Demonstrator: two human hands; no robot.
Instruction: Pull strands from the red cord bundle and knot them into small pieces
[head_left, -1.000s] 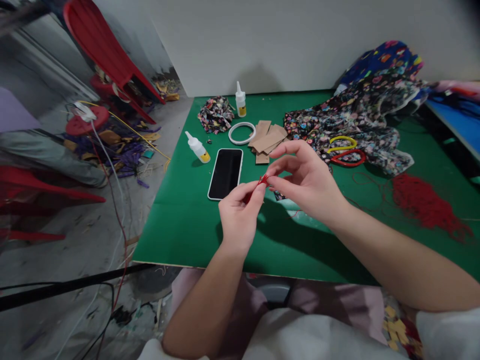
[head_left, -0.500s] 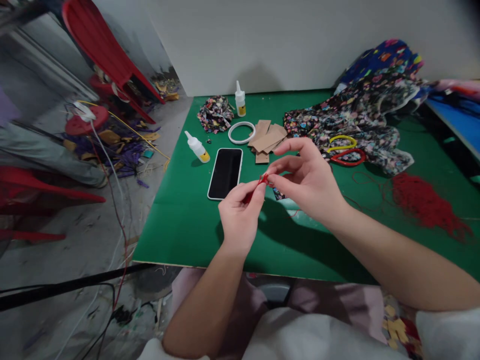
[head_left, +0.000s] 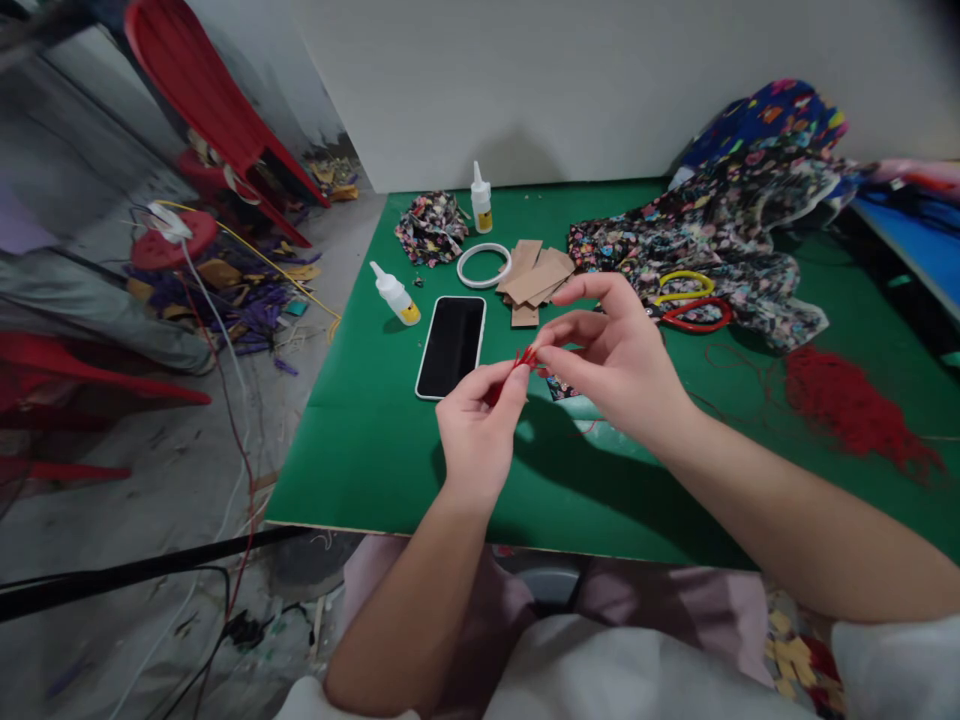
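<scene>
Above the green table (head_left: 375, 450), my left hand (head_left: 480, 430) pinches a short piece of red thread (head_left: 523, 358) between thumb and forefinger. My right hand (head_left: 611, 355) meets it from the right, its thumb and forefinger pinched on the same thread while the other fingers curl loosely above. A small scrap of floral fabric (head_left: 559, 388) lies on the table just below my right hand, partly hidden by it. A black phone (head_left: 451, 345) lies face up to the left of both hands.
Two glue bottles (head_left: 395, 295) (head_left: 481, 200), a white ring (head_left: 484, 265), cardboard pieces (head_left: 534, 278), a floral fabric bundle (head_left: 432, 228), a floral cloth pile (head_left: 712, 235), scissors (head_left: 686, 300) and a heap of red thread (head_left: 851, 405) lie on the table. Red chairs and cables stand left.
My right hand's fingers have shifted slightly, working the red thread; the hands stay in the same place above the table.
</scene>
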